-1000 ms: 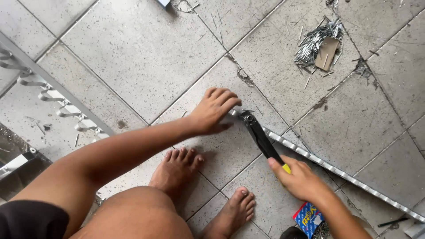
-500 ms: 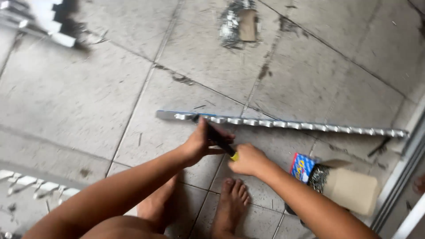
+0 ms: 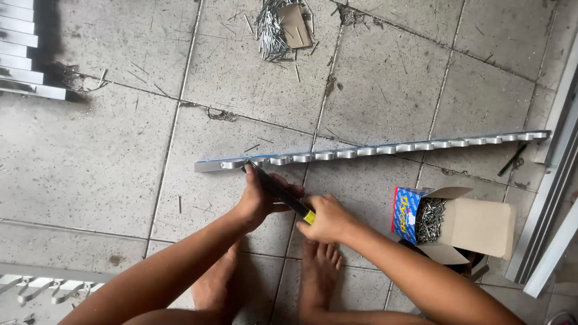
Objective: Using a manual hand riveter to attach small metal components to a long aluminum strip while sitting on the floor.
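Both forearms reached in from the near edge and met just below the long aluminium rail point(image 3: 385, 148), which lay across the tiled floor point(image 3: 90, 162) from centre-left to the far right, its row of clips facing near. The left hand point(image 3: 260, 201) was curled around the black shaft of a screwdriver point(image 3: 278, 191), steadying it close to the tip, which pressed against the rail's left end. The right hand point(image 3: 328, 219) was closed around the yellow-and-black handle, knuckles up. Two bare feet point(image 3: 319, 271) rested under the wrists. To the right stood an open cardboard box of screws point(image 3: 457, 222), touching nothing. A loose heap of screws point(image 3: 274, 27) lay far off, and stacked metal strips point(image 3: 27, 66) at the far left.
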